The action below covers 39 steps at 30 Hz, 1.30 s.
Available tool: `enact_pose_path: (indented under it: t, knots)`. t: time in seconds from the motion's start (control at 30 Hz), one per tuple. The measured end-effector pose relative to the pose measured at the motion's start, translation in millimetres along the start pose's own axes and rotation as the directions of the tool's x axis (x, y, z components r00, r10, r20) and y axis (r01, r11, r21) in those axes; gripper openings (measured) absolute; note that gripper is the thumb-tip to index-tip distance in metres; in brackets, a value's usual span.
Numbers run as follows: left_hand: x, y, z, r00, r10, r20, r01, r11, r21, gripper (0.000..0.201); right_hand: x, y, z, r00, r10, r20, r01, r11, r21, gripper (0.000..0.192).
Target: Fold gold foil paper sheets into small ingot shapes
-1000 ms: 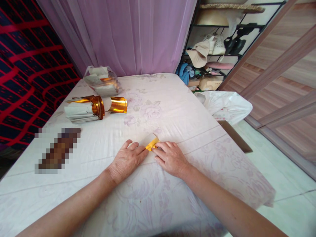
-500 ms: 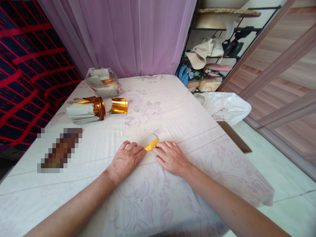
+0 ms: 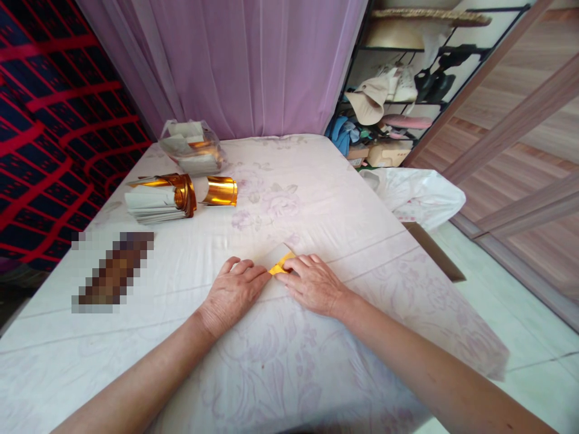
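A small sheet of gold foil paper point(image 3: 281, 263), white on its back and partly folded, lies on the cloth between my two hands. My left hand point(image 3: 236, 290) rests at its left corner, fingers together and fingertips holding that corner down. On the opposite side, my right hand point(image 3: 313, 284) has its fingers bent, with thumb and forefinger pinching the folded gold edge. The right fingers cover part of the sheet.
On the left stand rolled bundles of gold foil paper point(image 3: 181, 196), with a clear plastic bag point(image 3: 192, 147) of more sheets behind. A blurred-out item point(image 3: 115, 268) lies nearer. The flowered tablecloth point(image 3: 307, 199) covers the table. Right are a white bag point(image 3: 420, 193) and a shelf rack point(image 3: 389, 102).
My right fingers have curled further in around the gold edge of the sheet. My left hand holds its place at the corner. The view has shifted slightly.
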<state>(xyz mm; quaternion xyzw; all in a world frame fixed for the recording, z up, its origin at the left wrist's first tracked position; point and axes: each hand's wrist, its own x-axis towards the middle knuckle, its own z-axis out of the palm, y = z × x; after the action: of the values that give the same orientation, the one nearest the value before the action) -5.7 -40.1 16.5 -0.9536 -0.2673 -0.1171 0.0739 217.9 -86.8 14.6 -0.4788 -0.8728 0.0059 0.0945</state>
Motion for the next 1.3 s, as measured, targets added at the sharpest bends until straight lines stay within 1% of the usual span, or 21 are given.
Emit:
enact_pose_path:
  t: [0.3,0.47,0.53,0.6,0.63,0.67,0.73,0.83,0.9,0.97,1.1,1.3]
  knots:
    - [-1.2,-1.8,1.8,1.000,-0.011,-0.007,0.011,0.999,-0.038,0.022,-9.9,6.1,-0.7,1.000,-0.005,-0.027,0.005,1.000,-0.010,0.023]
    - [-1.4,-2.1,3.2,0.999,-0.032,-0.023,0.030,0.997,-0.074,0.021,-17.1,14.6,3.9,0.993,-0.005,-0.116,0.011,0.999,0.045,0.016]
    - [-0.1,-1.0,3.2,0.999,-0.045,-0.018,0.043,0.996,-0.084,0.019,-19.5,20.4,6.6,0.983,0.042,-0.177,-0.023,0.994,0.110,0.016]
    - [2.7,0.4,2.3,0.998,-0.067,-0.001,0.067,0.994,-0.091,0.017,-18.9,26.3,8.3,0.965,0.126,-0.231,-0.087,0.982,0.171,0.016]
    - [4.6,1.2,1.6,0.997,-0.079,0.009,0.079,0.993,-0.090,0.016,-17.2,28.9,8.5,0.957,0.162,-0.240,-0.117,0.975,0.189,0.017]
    - [6.8,1.8,0.6,0.996,-0.089,0.020,0.091,0.992,-0.086,0.015,-14.7,31.0,8.2,0.954,0.188,-0.234,-0.143,0.970,0.197,0.020]
    - [11.3,3.3,-1.9,0.994,-0.101,0.031,0.103,0.993,-0.065,0.013,-8.3,33.6,6.5,0.962,0.200,-0.185,-0.164,0.968,0.192,0.028]
    - [16.9,7.6,-5.4,0.993,-0.120,0.015,0.120,0.992,-0.037,0.014,0.2,33.1,3.7,0.974,0.193,-0.116,-0.167,0.965,0.201,0.035]
    - [18.8,13.3,-6.2,0.989,-0.151,0.004,0.151,0.988,-0.032,0.013,2.9,31.0,4.4,0.974,0.197,-0.113,-0.169,0.961,0.219,0.036]
    - [19.5,20.7,-4.8,0.982,-0.190,0.007,0.190,0.981,-0.039,0.012,2.9,28.7,7.8,0.969,0.204,-0.141,-0.166,0.957,0.239,0.035]
    - [18.7,31.2,2.2,0.969,-0.241,0.042,0.244,0.968,-0.053,0.018,-1.4,25.0,18.0,0.952,0.200,-0.231,-0.124,0.944,0.306,0.034]
    - [14.5,25.4,9.5,0.953,-0.299,0.054,0.303,0.946,-0.115,0.023,-3.9,17.0,23.5,0.942,0.184,-0.282,-0.067,0.923,0.379,0.040]
